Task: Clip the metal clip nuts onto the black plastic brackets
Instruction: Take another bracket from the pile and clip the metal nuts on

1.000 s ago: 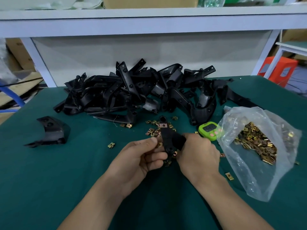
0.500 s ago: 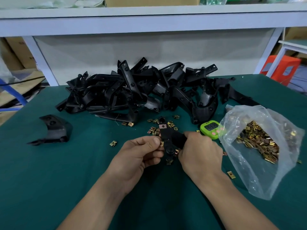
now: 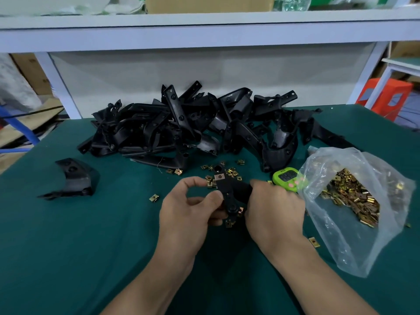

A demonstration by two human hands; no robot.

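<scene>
Both hands hold one black plastic bracket (image 3: 227,192) just above the green table. A metal clip nut (image 3: 219,177) sits clipped on its upper end. My right hand (image 3: 275,208) grips the bracket's right side. My left hand (image 3: 188,208) holds its lower stem with the thumb and curled fingers, while the forefinger arches clear above. Loose brass clip nuts (image 3: 231,172) lie scattered behind the bracket, and a few (image 3: 229,222) lie under it. A big heap of black brackets (image 3: 193,128) fills the back of the table.
A clear plastic bag (image 3: 354,201) full of clip nuts lies at the right, with a green timer (image 3: 286,178) beside it. One separate bracket (image 3: 72,178) lies at the left. Single nuts lie at the left (image 3: 154,198) and right (image 3: 314,242). A white shelf frame (image 3: 204,32) stands behind.
My left forefinger has lifted off the bracket and arched upward. The bracket and my right hand have barely shifted.
</scene>
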